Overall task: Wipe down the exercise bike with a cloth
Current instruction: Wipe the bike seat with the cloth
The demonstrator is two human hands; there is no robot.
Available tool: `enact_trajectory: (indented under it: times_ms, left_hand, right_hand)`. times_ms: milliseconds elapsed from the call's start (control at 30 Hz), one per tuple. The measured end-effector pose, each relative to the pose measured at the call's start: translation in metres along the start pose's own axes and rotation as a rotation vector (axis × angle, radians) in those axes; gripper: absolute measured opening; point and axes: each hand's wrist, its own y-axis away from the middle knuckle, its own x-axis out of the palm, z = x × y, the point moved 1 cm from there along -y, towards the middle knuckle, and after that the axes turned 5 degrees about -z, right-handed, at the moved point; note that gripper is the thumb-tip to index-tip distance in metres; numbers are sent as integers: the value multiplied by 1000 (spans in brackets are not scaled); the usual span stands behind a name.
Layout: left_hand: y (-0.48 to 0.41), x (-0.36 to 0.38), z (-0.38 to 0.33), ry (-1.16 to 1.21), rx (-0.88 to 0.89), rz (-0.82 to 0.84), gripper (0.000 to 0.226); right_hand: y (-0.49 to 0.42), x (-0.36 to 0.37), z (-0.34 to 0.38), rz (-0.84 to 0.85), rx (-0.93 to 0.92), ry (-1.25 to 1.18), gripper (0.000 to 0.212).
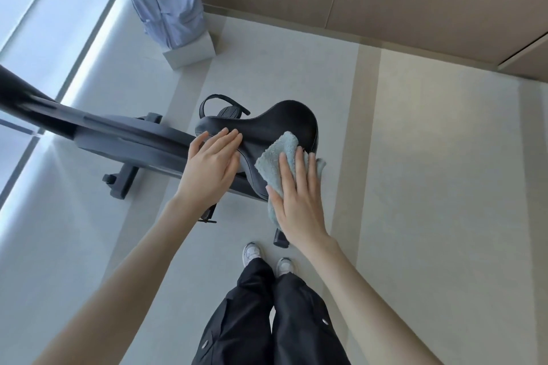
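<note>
Head view is looking straight down on the dark grey, metal-framed exercise bike (118,139), which is standing on the pale tiled floor (430,187) and stretching away to the left of both hands. Its black padded saddle (275,121) is lying directly under the hands, and the pale blue, fluffy terry cloth (277,154) is lying crumpled over the saddle's near right edge, partly hanging down the side.

The right hand (296,198) is lying on the cloth with its fingers straight and slightly spread. It is gripping nothing and is pressing the cloth flat against the padding, probably so that a broad patch gets rubbed with each stroke. The left hand (210,169) is resting palm down on the saddle's narrow nose, just to the left of the cloth. Its fingers are straight and together, and it seems to be steadying the seat against the push of the wiping.

Both forearms are reaching forward and converging on the saddle, wrists nearly level.

Just beyond the left hand's fingertips, a black strapped pedal (226,111) is showing behind the saddle. Well beyond both hands, a pale blue fabric item (169,9) is sitting over a white box (189,50). Below the wrists, the person's white shoes (252,253) are standing close to the bike.
</note>
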Motion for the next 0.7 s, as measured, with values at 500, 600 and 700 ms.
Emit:
enact_trajectory:
  times_ms: [500, 600, 700]
  left_hand:
    - [-4, -2, 15, 62, 52, 29, 41]
    - [-9, -10, 24, 40, 153, 75, 45]
    - [-14, -16, 37, 29, 257, 76, 42]
  right_hand:
    - [-44, 2, 9, -95, 149, 156, 55]
    - [-10, 11, 26, -104, 135, 164, 53]
    - [-1, 13, 27, -111, 137, 150, 52]
